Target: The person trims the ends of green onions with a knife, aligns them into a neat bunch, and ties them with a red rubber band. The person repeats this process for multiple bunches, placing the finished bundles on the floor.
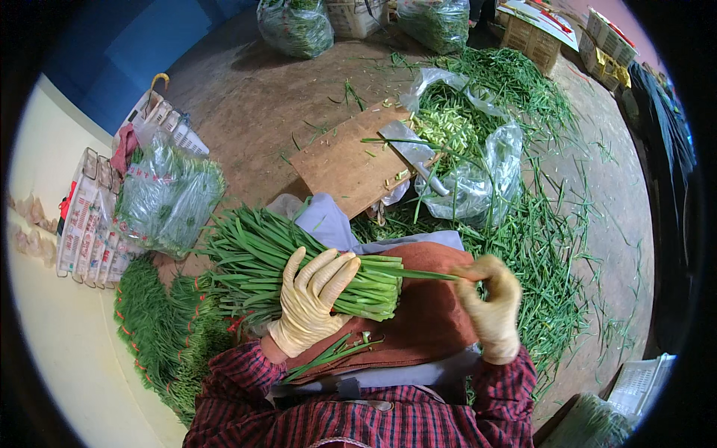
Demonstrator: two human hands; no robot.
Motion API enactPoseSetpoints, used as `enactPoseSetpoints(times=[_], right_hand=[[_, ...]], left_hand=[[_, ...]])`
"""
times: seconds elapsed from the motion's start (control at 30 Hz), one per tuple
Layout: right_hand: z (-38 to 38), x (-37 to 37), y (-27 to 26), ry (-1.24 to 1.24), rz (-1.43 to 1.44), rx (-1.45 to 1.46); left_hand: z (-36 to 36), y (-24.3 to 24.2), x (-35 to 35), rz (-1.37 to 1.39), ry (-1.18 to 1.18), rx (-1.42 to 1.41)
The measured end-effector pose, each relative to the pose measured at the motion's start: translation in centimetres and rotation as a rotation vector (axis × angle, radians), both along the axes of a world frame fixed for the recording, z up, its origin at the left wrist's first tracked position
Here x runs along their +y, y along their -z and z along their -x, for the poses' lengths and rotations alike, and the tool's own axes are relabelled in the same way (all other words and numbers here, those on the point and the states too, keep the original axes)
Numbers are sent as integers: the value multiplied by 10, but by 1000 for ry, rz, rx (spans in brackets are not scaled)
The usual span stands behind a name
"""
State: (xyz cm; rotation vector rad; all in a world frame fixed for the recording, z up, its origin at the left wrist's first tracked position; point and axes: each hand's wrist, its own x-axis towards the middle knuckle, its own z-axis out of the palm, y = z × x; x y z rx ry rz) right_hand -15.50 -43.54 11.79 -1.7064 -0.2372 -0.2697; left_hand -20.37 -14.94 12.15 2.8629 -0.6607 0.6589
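My left hand [316, 297], in a pale rubber glove, rests over a thick bundle of green leafy stalks, likely garlic chives [257, 246], and holds it above my lap. The cut stalk ends face right. My right hand [490, 305], gloved too and slightly blurred, pinches the end of one long green leaf [423, 274] that stretches from the bundle. Under both lies a rust-brown cloth [425, 330] with a few loose leaves [330, 358] on it. Ahead, a cleaver [409, 147] lies on a wooden board [341, 162].
Cut stalk pieces [448, 126] fill an open plastic bag [504, 162] beside the board. Loose leaves [552, 280] cover the floor at right. Tied bundles [145, 319], a wrapped bundle [168, 196] and white plastic crates [92, 224] stand at left. Filled bags [297, 25] stand at the far side.
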Motion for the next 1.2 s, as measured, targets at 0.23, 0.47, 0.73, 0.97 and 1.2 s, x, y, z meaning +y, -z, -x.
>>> enactPoseSetpoints(times=[0.23,0.47,0.73,0.97,1.2], right_hand=[[23,-233,25,465,-288,9],[65,-310,104,738,-565,262],[2,-83,46,12,-383,453],[9,40,-25,-463,-408,439],[7,102,-58,-395,11,-115]], left_hand=[[-1,0,2,101,-25,20],[-5,-18,12,277,-32,48],[-2,-35,40,723,-29,177],[7,-29,52,888,-49,185],[11,-23,55,1010,-5,195]])
